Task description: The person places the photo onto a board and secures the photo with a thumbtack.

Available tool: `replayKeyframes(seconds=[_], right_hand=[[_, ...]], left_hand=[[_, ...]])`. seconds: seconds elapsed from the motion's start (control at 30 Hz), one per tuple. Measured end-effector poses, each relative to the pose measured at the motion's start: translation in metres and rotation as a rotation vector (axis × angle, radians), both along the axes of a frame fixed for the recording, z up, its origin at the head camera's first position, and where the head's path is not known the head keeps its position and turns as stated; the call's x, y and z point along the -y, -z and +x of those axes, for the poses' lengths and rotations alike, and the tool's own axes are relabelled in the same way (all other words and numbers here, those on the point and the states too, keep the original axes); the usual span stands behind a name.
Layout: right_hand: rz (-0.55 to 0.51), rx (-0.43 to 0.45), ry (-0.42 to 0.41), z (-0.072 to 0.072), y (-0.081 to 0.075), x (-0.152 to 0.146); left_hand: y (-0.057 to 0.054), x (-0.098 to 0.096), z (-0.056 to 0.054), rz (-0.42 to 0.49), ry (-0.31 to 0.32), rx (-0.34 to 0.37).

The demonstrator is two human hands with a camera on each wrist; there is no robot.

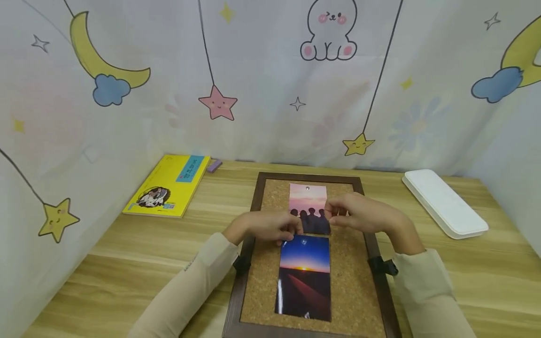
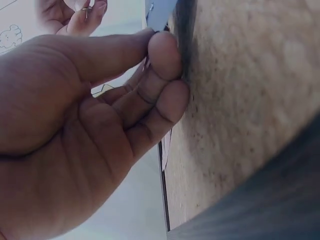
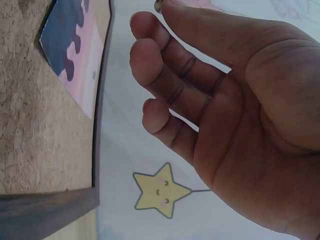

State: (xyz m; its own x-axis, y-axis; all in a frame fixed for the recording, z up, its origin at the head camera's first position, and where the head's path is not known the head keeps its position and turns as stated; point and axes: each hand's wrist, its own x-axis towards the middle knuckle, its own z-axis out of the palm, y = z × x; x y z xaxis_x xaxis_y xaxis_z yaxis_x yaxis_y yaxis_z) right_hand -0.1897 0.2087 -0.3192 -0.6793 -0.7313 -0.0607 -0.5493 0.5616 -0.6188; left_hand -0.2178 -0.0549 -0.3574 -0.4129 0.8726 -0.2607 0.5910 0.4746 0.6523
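My left hand (image 1: 274,226) pinches the upper left corner of a glossy sunset photo (image 1: 303,286) on the cork board (image 1: 351,272). In the left wrist view its thumb and fingertips meet on the photo's edge (image 2: 161,14). My right hand (image 1: 359,211) is raised by the right side of a pink photo with dark silhouettes (image 1: 308,199), which a round tack (image 1: 307,188) fastens at the top. Between the right thumb and fingers is a small metal thumbtack (image 2: 86,9), partly hidden in the right wrist view. A shiny spot shows at the sunset photo's top; whether it is a tack, I cannot tell.
The board has a dark wooden frame (image 1: 310,176) and lies on a wood-grain table (image 1: 127,272). A yellow book (image 1: 169,185) and a small purple block (image 1: 214,165) lie at the back left. On the right is a white case (image 1: 445,203). A patterned curtain (image 1: 262,61) stands behind.
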Motion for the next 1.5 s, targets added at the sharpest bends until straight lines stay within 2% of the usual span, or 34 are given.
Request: replayKeyframes(seconds=[0.27,0.43,0.63,0.87,1.03,1.17,1.33,1.5], right_hand=[[0.033,0.052,-0.051,-0.007,0.010,0.014],[0.049,0.097,-0.072,-0.008,0.018,0.022],[0.116,0.067,-0.113,-0.007,0.026,0.035],[0.144,0.119,-0.127,-0.007,0.035,0.051],[0.137,0.142,-0.137,-0.006,0.041,0.054],[0.119,0.121,-0.139,-0.005,0.042,0.056],[0.125,0.121,-0.090,-0.003,0.043,0.059],[0.123,0.109,-0.044,-0.005,0.046,0.059]], left_hand=[[0.000,-0.002,0.000,-0.003,-0.033,-0.016],[-0.002,-0.004,0.004,-0.034,-0.071,-0.070],[-0.004,-0.006,0.006,-0.094,-0.101,-0.163],[-0.004,-0.009,0.008,-0.120,-0.139,-0.220],[-0.005,-0.011,0.012,-0.129,-0.177,-0.198],[-0.005,-0.010,0.013,-0.126,-0.200,-0.170],[-0.003,-0.009,0.011,-0.123,-0.223,-0.094],[-0.001,-0.007,0.009,-0.118,-0.223,-0.063]])
